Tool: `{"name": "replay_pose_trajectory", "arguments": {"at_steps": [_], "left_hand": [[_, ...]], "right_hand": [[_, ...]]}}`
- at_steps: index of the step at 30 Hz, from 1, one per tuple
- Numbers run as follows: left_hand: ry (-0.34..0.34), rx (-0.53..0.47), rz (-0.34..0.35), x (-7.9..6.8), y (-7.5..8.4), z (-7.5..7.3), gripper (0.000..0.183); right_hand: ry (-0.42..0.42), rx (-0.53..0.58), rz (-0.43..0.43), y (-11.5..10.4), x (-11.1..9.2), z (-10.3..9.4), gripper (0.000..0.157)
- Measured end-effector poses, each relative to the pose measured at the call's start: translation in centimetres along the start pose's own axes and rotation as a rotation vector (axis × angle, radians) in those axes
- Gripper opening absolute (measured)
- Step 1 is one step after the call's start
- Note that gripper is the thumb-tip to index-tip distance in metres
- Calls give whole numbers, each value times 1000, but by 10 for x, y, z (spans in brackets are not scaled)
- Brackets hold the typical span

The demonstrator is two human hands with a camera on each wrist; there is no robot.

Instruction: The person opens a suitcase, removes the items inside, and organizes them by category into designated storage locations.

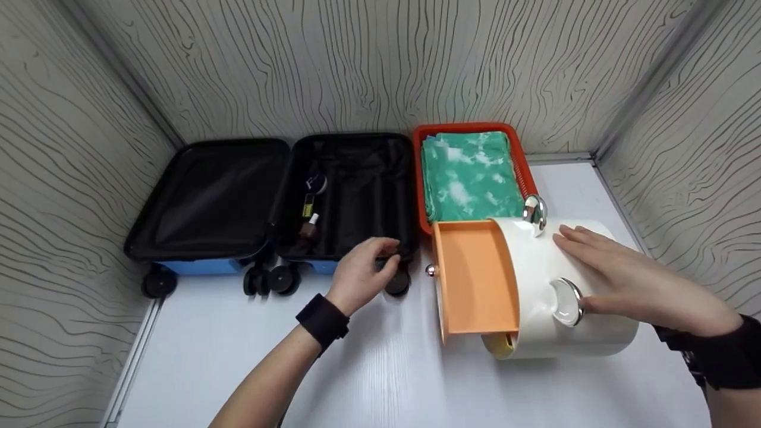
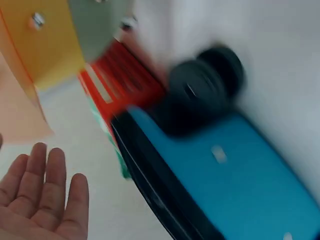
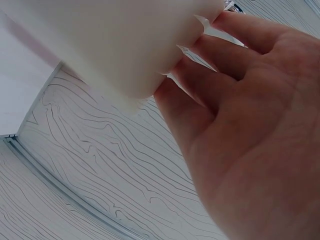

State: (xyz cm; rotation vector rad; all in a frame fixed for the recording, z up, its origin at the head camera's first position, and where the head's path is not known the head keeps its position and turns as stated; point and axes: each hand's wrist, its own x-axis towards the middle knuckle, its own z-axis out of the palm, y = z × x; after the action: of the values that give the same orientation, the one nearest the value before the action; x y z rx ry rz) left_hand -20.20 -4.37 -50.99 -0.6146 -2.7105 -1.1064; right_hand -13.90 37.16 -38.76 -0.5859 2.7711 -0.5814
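Observation:
My right hand [image 1: 612, 267] rests on the white rounded drawer box [image 1: 541, 255], fingers spread over its top. Close up in the right wrist view, the fingertips meet the box's pale surface. An orange drawer [image 1: 480, 279] with a silver knob [image 1: 431, 270] sticks out of the box's left side. Between that drawer and the suitcase is my left hand [image 1: 364, 270], holding nothing, with loosely bent fingers. The left wrist view shows its palm and extended fingers near the drawer. Nearest to it lies the open black-lined suitcase [image 1: 371, 184], blue outside.
Inside the suitcase lie a small brown bottle with a white cap [image 1: 309, 227], a yellow-labelled item [image 1: 308, 206] and a round dark-blue item [image 1: 316, 183]. A red basket [image 1: 420, 178] with folded green cloth [image 1: 469, 172] stands behind the drawer box. Patterned walls enclose the white table [image 1: 380, 380].

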Motion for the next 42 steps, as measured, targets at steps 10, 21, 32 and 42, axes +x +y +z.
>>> {"name": "replay_pose_trajectory", "arguments": {"at_steps": [10, 21, 32, 42], "left_hand": [[20, 201, -250, 29, -71, -56, 32], [-183, 307, -484, 58, -109, -76, 24], [-415, 347, -633, 72, -136, -54, 29], [-499, 347, -659, 80, -138, -50, 31]], "right_hand": [[-1, -17, 10, -1, -1, -1, 100], [-7, -2, 40, -5, -3, -4, 100], [-10, 4, 49, -11, 0, -1, 99], [-14, -35, 78, -14, -3, -4, 101]]}}
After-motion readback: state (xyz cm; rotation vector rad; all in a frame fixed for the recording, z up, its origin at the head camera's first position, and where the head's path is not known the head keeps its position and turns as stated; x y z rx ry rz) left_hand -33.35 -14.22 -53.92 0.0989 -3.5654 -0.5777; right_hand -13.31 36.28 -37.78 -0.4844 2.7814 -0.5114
